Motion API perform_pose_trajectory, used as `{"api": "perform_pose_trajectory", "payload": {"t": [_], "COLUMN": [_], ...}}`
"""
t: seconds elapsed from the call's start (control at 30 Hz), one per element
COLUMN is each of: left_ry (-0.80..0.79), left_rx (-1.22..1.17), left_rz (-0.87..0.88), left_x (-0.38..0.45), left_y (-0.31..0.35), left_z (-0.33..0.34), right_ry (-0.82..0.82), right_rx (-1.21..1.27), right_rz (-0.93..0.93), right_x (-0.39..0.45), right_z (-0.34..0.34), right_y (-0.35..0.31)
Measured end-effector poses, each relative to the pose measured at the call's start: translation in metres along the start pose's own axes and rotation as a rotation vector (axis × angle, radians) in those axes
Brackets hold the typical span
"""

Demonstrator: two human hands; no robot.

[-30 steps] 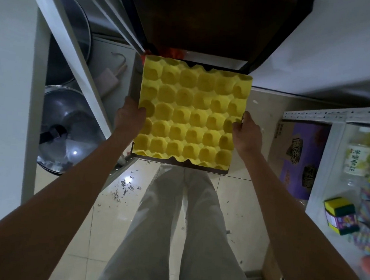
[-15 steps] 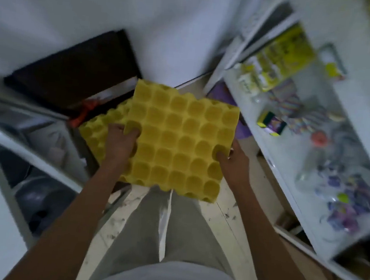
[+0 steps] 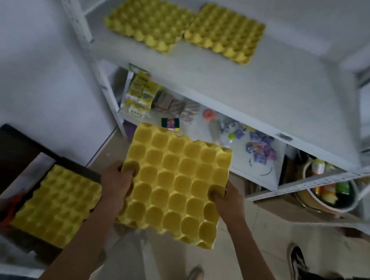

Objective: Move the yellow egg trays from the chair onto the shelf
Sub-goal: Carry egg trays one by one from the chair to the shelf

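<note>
- At the far left I see the dark chair (image 3: 1, 156), and one yellow egg tray (image 3: 58, 204) lies flat on its seat.
- Just right of it is my left hand (image 3: 116, 183); its fingers (image 3: 129, 171) are curled over the left edge of the held egg tray (image 3: 175, 184), with the tips pressed into a cup.
- This held tray is in the air in the middle, above the tiled floor (image 3: 248, 247), between the chair and the white shelf (image 3: 251, 96), and it touches neither of them.
- My right hand (image 3: 226, 198) grips the right edge of the same tray, with the fingers closed into the cups at the rim.
- On the upper board of the shelf, two more yellow trays (image 3: 145, 21) (image 3: 226, 33) lie side by side, with their edges touching.
- The lower board carries small colourful packets (image 3: 178, 107), too blurred for me to read.
- At the far right, on the floor, I see a foot in a shoe (image 3: 296, 265).
</note>
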State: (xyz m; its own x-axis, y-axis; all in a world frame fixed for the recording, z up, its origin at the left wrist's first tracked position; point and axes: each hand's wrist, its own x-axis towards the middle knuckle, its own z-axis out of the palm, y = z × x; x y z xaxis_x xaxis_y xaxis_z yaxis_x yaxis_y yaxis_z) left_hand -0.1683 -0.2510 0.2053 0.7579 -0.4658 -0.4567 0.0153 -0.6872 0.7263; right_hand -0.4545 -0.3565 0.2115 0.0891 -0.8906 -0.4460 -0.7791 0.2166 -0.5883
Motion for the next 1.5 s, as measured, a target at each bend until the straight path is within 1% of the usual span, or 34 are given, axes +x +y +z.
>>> {"api": "perform_pose_trajectory", "payload": {"t": [0.13,0.27,0.37,0.47,0.6,0.73,0.93,1.07,1.13,1.23,1.4,1.5], "left_ry": [-0.028,-0.103,-0.169,-0.203,-0.241,-0.257,-0.305,-0.326,-0.323,-0.277,-0.252,-0.228], "left_rx": [0.062,0.106,0.02,-0.021,-0.036,-0.126,-0.123,-0.124,-0.131,-0.096,0.042,0.088], "left_rz": [0.015,-0.016,-0.034,0.043,0.148,0.191,0.194,0.197,0.226,0.298,0.349,0.408], "left_x": [-0.083,-0.123,-0.137,-0.14,-0.136,-0.11,-0.06,-0.009,0.023,0.071,0.134,0.173], "left_y": [0.011,0.027,0.047,0.071,0.097,0.111,0.129,0.149,0.163,0.194,0.239,0.268], "left_z": [0.036,0.056,0.054,0.038,0.013,-0.002,-0.005,0.003,0.012,0.025,0.045,0.054], "right_ry": [0.015,0.057,0.093,0.142,0.169,0.192,0.211,0.264,0.279,0.313,0.374,0.411], "right_rx": [0.035,0.058,0.117,0.155,0.213,0.273,0.366,0.382,0.37,0.366,0.395,0.36], "right_rz": [0.064,0.038,0.009,-0.037,-0.037,-0.061,-0.013,-0.01,-0.026,-0.04,-0.018,-0.039], "right_x": [-0.038,-0.059,-0.063,-0.062,-0.057,-0.047,-0.018,0.025,0.055,0.105,0.165,0.204], "right_z": [-0.055,-0.1,-0.123,-0.138,-0.141,-0.133,-0.119,-0.11,-0.105,-0.097,-0.09,-0.096], "right_y": [0.067,0.093,0.091,0.076,0.051,0.026,-0.005,-0.028,-0.043,-0.067,-0.108,-0.137]}}
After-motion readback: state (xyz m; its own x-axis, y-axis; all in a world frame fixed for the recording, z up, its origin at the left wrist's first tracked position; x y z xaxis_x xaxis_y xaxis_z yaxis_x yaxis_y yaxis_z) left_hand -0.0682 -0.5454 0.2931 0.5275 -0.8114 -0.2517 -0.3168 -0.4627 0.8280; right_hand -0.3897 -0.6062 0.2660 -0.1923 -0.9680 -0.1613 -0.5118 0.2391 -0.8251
